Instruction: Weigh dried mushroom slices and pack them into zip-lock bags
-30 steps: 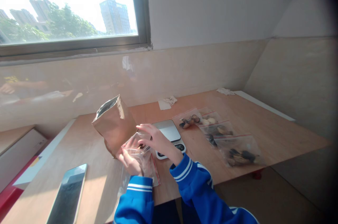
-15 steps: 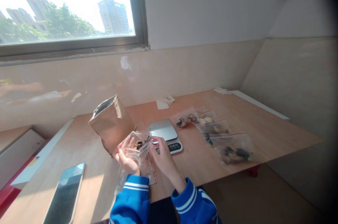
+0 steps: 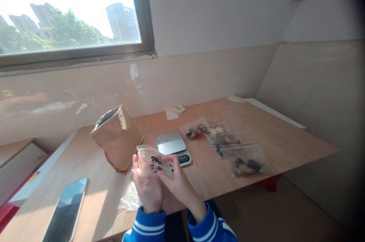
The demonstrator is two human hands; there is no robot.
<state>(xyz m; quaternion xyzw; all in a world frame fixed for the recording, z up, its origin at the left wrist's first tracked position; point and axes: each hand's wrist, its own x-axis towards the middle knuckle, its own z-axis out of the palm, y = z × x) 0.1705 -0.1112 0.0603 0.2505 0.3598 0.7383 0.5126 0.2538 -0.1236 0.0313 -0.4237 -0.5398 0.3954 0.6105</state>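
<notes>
A small clear zip bag (image 3: 147, 153) with dark brown dried pieces (image 3: 155, 163) inside is between my two hands, tilted in front of the scale. My left hand (image 3: 146, 185) cups the bag's left side, its fingers fairly straight against the plastic. On the other side, my right hand (image 3: 179, 179) pinches the bag's edge between thumb and fingers. Just beyond is a kitchen scale (image 3: 171, 142) with a silver plate; my right fingers partly cover its front panel. Under my left wrist lies more clear plastic bagging (image 3: 130, 196).
A brown paper bag (image 3: 118, 139) stands open-topped on the left. Several filled zip bags (image 3: 246, 164) lie to the right on the wooden table (image 3: 285, 135). A phone (image 3: 65, 211) is at the near left, and crumpled tissue (image 3: 178, 109) by the wall.
My left hand has turned from palm up to more upright, its back now showing. The zip bag has tilted and its pieces sit closer to my right hand. The view has shifted slightly.
</notes>
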